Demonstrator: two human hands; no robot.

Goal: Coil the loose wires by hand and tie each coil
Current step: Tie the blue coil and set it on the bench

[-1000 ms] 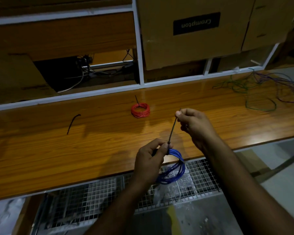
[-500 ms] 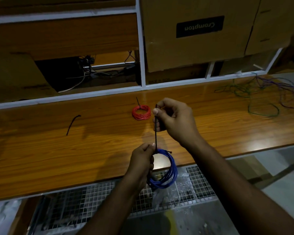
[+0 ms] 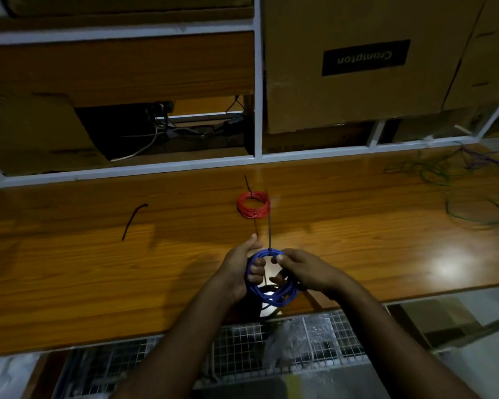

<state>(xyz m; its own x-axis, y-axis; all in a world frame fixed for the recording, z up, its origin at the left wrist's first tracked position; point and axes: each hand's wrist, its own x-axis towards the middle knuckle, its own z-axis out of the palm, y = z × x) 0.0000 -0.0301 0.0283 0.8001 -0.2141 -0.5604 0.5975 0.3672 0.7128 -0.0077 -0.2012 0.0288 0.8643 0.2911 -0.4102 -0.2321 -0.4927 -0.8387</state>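
We see both hands at lower centre of the frame holding a blue coil (image 3: 271,286) just above the near edge of the tabletop (image 3: 69,269). Left hand (image 3: 239,269) has its fingers (image 3: 256,269) curled through the ring from the left, gripping the bundle; thumb points up. Right hand (image 3: 306,272) pinches the coil's upper right side, fingers curled on the strands.

Key relation: a black tie (image 3: 269,226) sits cinched at the top of the coil, its tail standing near vertical, up-frame from both hands, between them. Right hand's fingertips are slightly nearer the knot. We judge the tie looks fastened and the coil is about ready to put down; can't confirm tightness.

Red coil (image 3: 253,205), already tied, lies on the tabletop just up-frame of the hands. A spare black tie (image 3: 133,221) lies at left. Loose green and purple wires (image 3: 473,191) sprawl at far right, well apart, still uncoiled.

Containers: a cardboard box (image 3: 357,90) on the shelf at upper right, contents hidden. Wire-mesh tray (image 3: 329,341) below the tabletop holds clear plastic wrapping.
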